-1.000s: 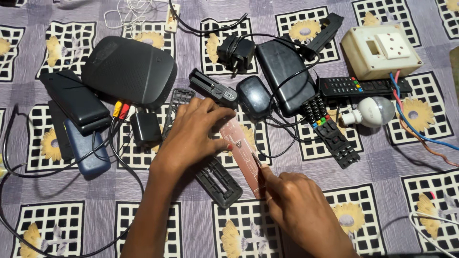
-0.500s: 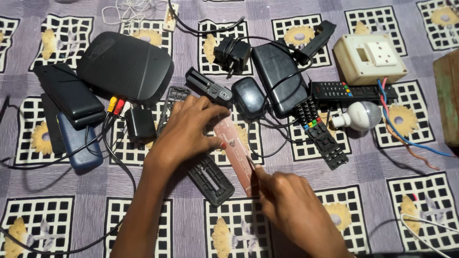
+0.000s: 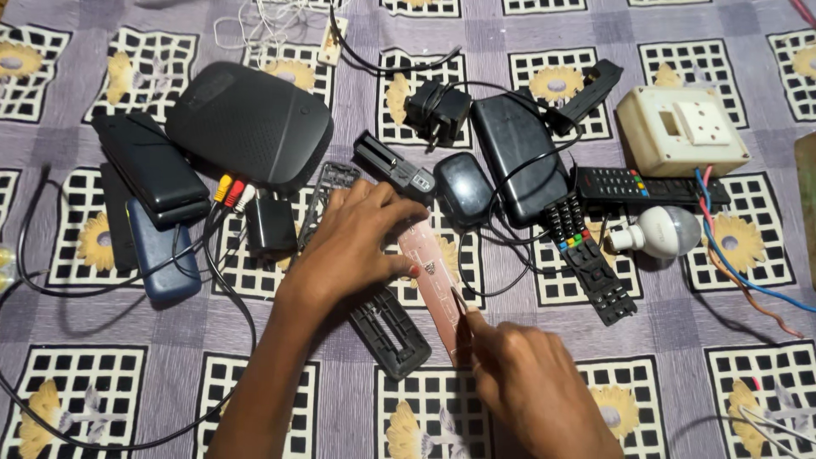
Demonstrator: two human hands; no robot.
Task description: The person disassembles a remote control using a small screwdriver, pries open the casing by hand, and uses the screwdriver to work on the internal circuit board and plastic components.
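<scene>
Lighting even and moderately bright, from above; shadows soft and short beneath the left hand (image 3: pixel 353 246) and along the black cables (image 3: pixel 212 289). Dull sheen on the large black box (image 3: pixel 246 123), no hard glare. Focus acceptable centre-frame; slight softness on the right hand (image 3: pixel 535 387) at bottom edge.

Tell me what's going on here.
A person is working on a taken-apart remote control on a patterned cloth. The left hand presses down on a long pinkish circuit board, while the right hand holds a thin metal tool with its tip against the board. The remote's black plastic shell lies beside the board. Around them sit other remotes, chargers, black set-top boxes, a white bulb and a cream switch box.
</scene>
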